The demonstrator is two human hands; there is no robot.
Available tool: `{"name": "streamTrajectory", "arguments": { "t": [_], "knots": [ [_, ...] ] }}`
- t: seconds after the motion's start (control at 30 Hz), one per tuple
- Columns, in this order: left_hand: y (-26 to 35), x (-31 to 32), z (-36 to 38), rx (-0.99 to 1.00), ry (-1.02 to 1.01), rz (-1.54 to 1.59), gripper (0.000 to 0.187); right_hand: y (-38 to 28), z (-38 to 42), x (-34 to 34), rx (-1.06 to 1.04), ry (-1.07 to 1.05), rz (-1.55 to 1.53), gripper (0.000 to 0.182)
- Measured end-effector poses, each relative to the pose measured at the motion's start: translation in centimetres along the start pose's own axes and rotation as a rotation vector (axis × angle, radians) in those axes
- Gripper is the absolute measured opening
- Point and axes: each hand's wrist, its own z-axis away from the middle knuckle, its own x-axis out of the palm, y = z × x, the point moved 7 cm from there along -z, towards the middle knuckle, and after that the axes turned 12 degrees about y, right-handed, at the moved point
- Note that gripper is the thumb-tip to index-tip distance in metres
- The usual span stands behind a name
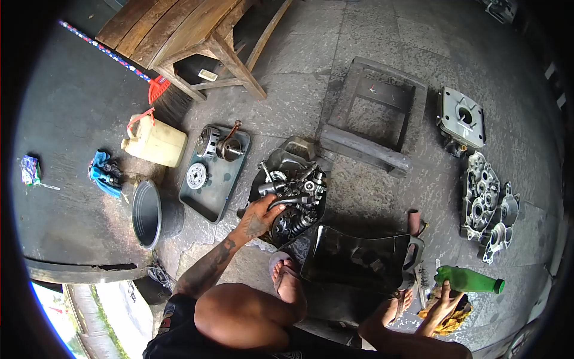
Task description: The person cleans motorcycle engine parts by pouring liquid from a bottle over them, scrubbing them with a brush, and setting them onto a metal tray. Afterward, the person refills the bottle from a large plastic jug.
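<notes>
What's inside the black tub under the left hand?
A heap of metal parts, including a gear, is in the black tub. The left hand holds a curved part. The heap covers the bottom, so I can't tell what's underneath.

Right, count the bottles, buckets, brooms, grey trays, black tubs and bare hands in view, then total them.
Bottle: 1
Bucket: 1
Broom: 1
Grey tray: 1
Black tubs: 2 (far tub, near tub)
Hands: 2 (left hand, right hand)
Total: 8
</notes>
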Motion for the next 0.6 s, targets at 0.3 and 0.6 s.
{"name": "streamTrajectory", "arguments": {
  "t": [0.3,0.6],
  "knots": [
    [2.8,-8.5,-2.3,-0.388,0.063,0.506,0.031,-7.1,-1.1,4.8,-0.315,-0.403,0.233,0.064],
    [12.6,-3.2,1.0,0.005,-0.131,0.144,0.027,-19.3,2.7,6.7,-0.746,-0.705,0.489,0.063]
  ]
}}
